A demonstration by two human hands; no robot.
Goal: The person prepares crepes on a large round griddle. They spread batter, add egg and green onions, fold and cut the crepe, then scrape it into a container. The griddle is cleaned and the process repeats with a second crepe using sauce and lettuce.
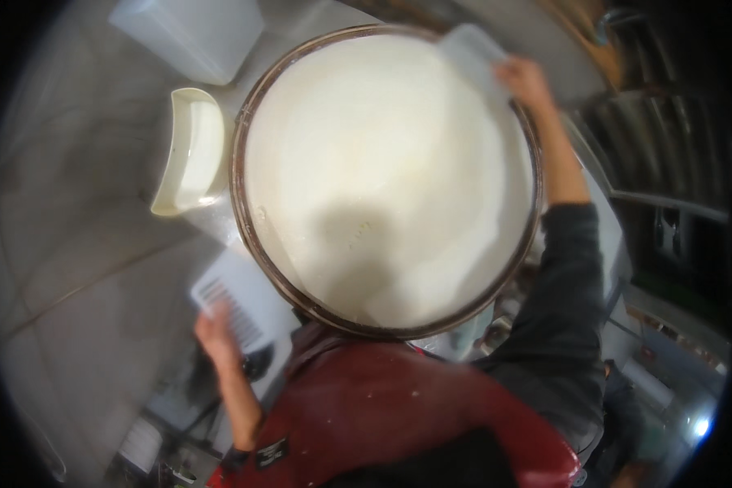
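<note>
A wide round tub (238, 160) with a brown rim stands in front of me. Its smooth white contents (378, 134) carry my shadow and a few small yellowish marks; whether they are liquid or set, I cannot tell. My left hand (218, 332) grips a pale plastic sheet (253, 283) outside the tub's near left rim. Dark parallel bars cross that sheet, either slots or print. At the far right rim, my right hand (523, 79) holds a translucent plastic piece (473, 56), blurred, its inner end over the white contents.
Left of the tub sits a crescent-shaped cream container (189, 158). A large translucent plastic bin (189, 33) is behind it at the upper left. Dark ribbed equipment (659, 146) lies to the right. My red apron (390, 409) is close to the near rim.
</note>
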